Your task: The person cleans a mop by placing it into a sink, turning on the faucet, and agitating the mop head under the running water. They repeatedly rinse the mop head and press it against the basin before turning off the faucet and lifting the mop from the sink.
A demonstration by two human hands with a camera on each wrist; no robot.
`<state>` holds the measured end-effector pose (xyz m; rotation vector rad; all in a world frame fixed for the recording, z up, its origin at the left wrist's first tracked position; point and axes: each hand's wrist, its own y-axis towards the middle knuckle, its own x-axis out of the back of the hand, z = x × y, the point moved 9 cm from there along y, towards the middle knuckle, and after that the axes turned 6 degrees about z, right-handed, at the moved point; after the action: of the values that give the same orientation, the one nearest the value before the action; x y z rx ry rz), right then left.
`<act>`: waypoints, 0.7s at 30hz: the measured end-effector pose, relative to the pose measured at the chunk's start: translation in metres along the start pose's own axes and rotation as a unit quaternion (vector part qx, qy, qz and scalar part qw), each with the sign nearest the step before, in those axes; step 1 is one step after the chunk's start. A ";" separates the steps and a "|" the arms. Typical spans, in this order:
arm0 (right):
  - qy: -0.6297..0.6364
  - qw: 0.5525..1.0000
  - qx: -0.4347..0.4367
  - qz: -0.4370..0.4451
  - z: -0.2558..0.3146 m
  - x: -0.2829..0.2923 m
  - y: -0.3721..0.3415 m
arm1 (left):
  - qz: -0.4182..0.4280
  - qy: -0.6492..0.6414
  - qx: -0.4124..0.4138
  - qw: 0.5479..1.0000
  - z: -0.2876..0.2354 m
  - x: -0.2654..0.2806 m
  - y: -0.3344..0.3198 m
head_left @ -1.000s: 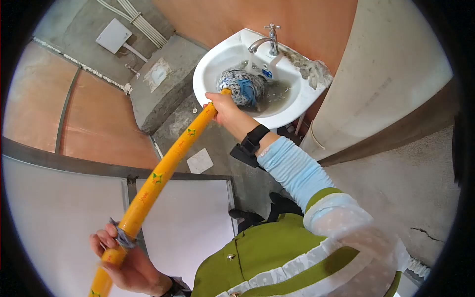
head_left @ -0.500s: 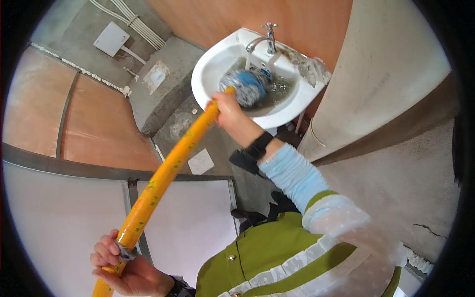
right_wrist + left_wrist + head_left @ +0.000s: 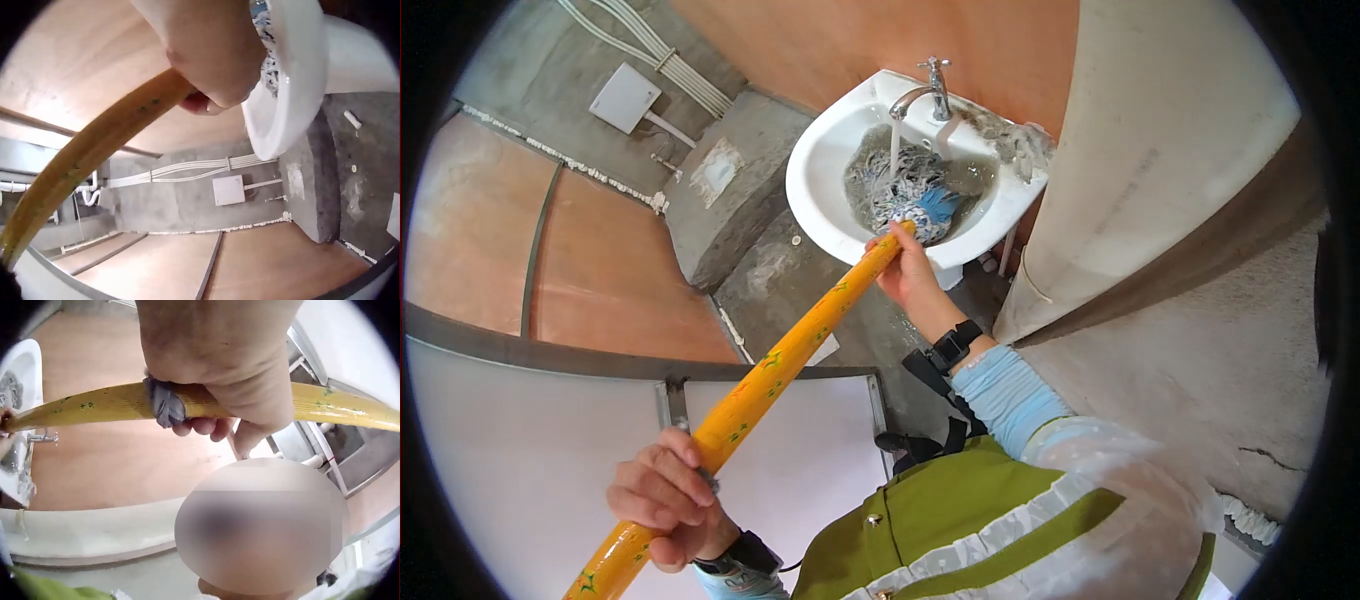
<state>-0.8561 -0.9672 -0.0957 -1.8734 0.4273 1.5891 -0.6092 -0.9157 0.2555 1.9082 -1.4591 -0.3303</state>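
My left hand (image 3: 665, 495) grips the yellow, green-patterned mop handle (image 3: 790, 350) at the lower left, fingers curled over it. A grey strip of cloth (image 3: 165, 406) is tied round the handle beside that hand. Farther up, my right hand (image 3: 908, 275) holds the handle close to the mop head (image 3: 915, 185), just in front of the sink's rim. The mop head has grey-and-white strands and a blue patch. Its strands lie spread in murky water in the white sink (image 3: 815, 215), under a running stream from the metal tap (image 3: 940, 90).
A thick pale column (image 3: 1160, 170) stands right of the sink. Left of it are a concrete ledge (image 3: 740, 190) and a white cistern box (image 3: 625, 98) on the wall. A white panel (image 3: 520, 440) borders the lower left. In the left wrist view a blurred head is below the handle.
The mop head has gone from a bundled, twisted shape to loose strands spread in the water. Both hands have shifted rightward with the handle, and the left fingers now close over its top.
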 end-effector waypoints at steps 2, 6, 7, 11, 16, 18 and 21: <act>0.027 0.999 0.012 0.032 0.003 -0.003 0.012 | -0.104 0.046 0.040 0.993 -0.002 -0.004 -0.008; -0.071 0.996 -0.024 0.047 -0.035 -0.071 0.026 | -0.285 0.067 0.032 0.956 -0.043 0.016 -0.039; -0.104 0.993 -0.034 0.034 -0.049 -0.076 0.025 | -0.385 0.072 0.014 0.920 -0.058 0.030 -0.056; -0.247 0.965 -0.089 -0.009 -0.079 -0.084 0.000 | -0.377 0.084 -0.020 0.922 -0.079 0.031 -0.055; -0.315 0.937 -0.121 -0.093 -0.067 -0.044 -0.012 | -0.340 0.288 -0.180 0.877 -0.085 0.013 -0.035; -0.311 0.939 -0.116 -0.092 -0.055 -0.046 -0.013 | -0.233 0.248 -0.159 0.927 -0.076 0.009 -0.030; -0.217 0.971 -0.069 -0.076 -0.042 -0.039 -0.015 | 0.011 0.099 -0.030 0.995 -0.053 0.003 -0.021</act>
<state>-0.8235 -0.9891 -0.0512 -1.5476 -0.0183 1.8944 -0.5615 -0.8960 0.2803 1.8202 -1.3233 -0.1669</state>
